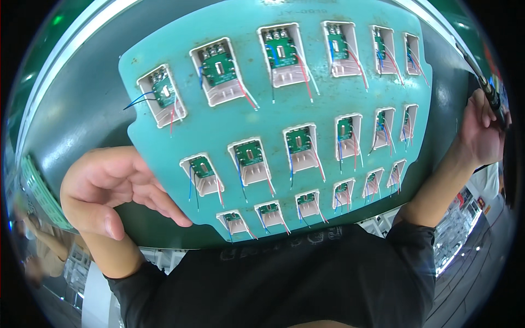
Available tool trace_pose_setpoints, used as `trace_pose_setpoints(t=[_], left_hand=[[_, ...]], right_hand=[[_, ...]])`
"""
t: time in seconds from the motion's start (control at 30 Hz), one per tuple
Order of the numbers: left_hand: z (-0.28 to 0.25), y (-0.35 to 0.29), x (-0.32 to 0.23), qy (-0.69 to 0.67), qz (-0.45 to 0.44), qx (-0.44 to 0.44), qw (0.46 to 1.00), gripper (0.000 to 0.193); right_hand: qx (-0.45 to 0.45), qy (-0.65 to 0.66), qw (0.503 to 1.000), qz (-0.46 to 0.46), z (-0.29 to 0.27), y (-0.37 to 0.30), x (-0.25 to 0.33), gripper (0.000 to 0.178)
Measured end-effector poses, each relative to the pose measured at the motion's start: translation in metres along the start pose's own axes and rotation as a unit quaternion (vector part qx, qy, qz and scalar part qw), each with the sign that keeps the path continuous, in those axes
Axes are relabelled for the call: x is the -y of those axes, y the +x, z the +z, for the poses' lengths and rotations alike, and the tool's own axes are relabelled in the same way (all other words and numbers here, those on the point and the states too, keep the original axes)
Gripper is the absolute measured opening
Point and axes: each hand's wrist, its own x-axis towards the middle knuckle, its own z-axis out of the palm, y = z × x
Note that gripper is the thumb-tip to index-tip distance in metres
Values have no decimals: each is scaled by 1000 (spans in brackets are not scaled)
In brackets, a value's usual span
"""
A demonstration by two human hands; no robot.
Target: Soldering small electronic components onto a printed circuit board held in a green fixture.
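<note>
Seen around a dark, shiny bench top [71, 95]: a bright workshop, with a person [52, 246] blurred at far left. Nearer, the left hand [128, 188], half open, fingers loosely bent, holding nothing visible, just beside the tray edge; cannot tell whether touching. In the middle, over the bench top, a green tray [213, 128] with three rows of white housings [298, 79]. Probably stiff, moderately light; best to take by both bare side rims and keep level. Inside, green circuit boards [220, 68] with thin wires [247, 94], likely soft and fragile at the joints; better not to pull. At far right, the right hand [482, 131], fingers bent at a dark, slim tool [494, 101]; cannot tell whether closed around it.
</note>
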Motion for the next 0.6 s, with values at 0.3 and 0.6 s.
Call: trace_pose_setpoints(t=[0.3, 0.6], left_hand=[[10, 6, 0, 3, 1, -14, 1000, 69], [14, 3, -2, 6, 5, -23, 1000, 68]], right_hand=[[1, -28, 999, -22, 2, -4, -2, 15], [38, -23, 999, -29, 3, -2, 0, 18]])
